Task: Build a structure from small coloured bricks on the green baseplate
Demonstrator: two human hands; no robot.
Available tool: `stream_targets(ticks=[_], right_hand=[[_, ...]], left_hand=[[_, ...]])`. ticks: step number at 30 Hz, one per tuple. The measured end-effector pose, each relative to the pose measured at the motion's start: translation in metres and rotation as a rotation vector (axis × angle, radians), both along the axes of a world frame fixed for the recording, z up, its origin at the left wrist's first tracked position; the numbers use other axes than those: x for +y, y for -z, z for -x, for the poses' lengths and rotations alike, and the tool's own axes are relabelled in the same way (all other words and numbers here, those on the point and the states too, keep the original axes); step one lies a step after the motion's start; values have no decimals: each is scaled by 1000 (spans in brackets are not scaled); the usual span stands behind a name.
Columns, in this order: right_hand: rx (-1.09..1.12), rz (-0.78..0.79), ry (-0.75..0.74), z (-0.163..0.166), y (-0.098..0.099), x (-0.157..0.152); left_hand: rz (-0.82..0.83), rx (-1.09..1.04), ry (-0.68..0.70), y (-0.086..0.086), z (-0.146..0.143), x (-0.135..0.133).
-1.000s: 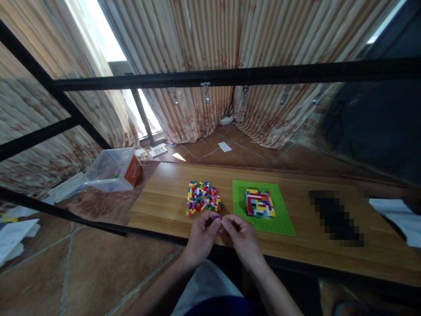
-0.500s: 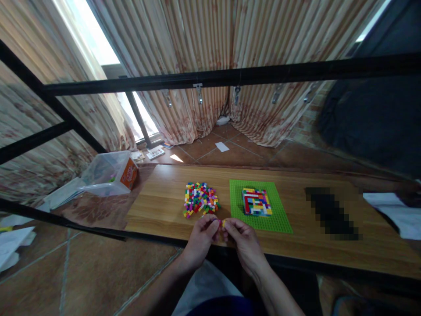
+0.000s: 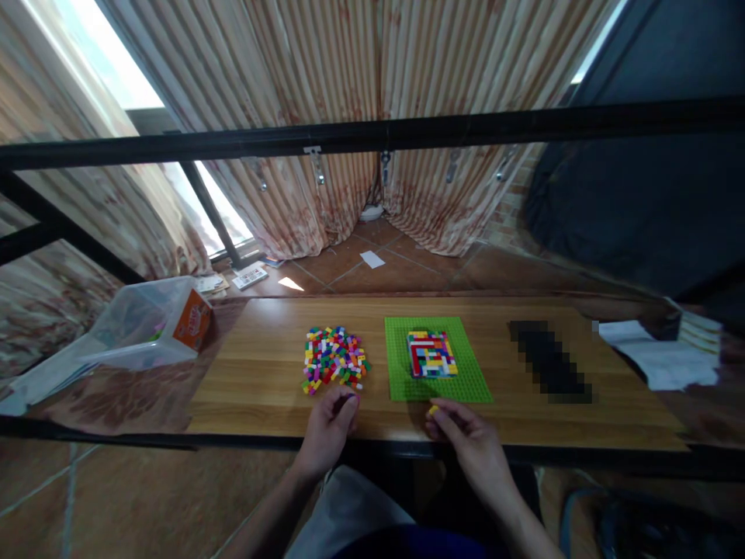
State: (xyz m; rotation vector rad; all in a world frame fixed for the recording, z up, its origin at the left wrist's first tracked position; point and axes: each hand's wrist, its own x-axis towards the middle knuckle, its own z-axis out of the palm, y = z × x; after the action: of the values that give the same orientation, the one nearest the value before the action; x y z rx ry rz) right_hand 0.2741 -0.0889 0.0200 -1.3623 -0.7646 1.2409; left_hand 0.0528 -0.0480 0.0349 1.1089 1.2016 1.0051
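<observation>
A pile of small coloured bricks (image 3: pixel 334 366) lies on the wooden table (image 3: pixel 261 365). To its right sits a green baseplate (image 3: pixel 466 365) with a flat multicoloured brick build (image 3: pixel 431 353) on it. My left hand (image 3: pixel 330 431) rests at the table's near edge just below the pile, fingers pinched on a small purple brick (image 3: pixel 351 397). My right hand (image 3: pixel 471 442) is apart from it, below the baseplate's near edge, pinching a small yellow brick (image 3: pixel 433 410).
A clear plastic box (image 3: pixel 148 322) with an orange label lies left of the table. A blurred black object (image 3: pixel 550 361) and white papers (image 3: pixel 660 353) lie at the right. A black metal bar (image 3: pixel 372 136) crosses above; curtains hang behind.
My hands were together in front of me, pressed on small bricks; now they have parted, the right one moving right with a yellow brick. The view has shifted.
</observation>
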Motion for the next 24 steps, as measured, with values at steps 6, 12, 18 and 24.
stream_targets(ticks=[6,12,18,24], right_hand=[[-481,-104,76,-36,-8,13],[-803,-342,205,-33,-6,34],[-901,-418,365,-17,9,50],[-1004,-442,492,-5,19,53]], left_hand=[[-121,182,-17,7,9,6],[-138,257,6,13,13,7],[-123,241,-2,18,14,9],[-100,253,-24,16,14,8]])
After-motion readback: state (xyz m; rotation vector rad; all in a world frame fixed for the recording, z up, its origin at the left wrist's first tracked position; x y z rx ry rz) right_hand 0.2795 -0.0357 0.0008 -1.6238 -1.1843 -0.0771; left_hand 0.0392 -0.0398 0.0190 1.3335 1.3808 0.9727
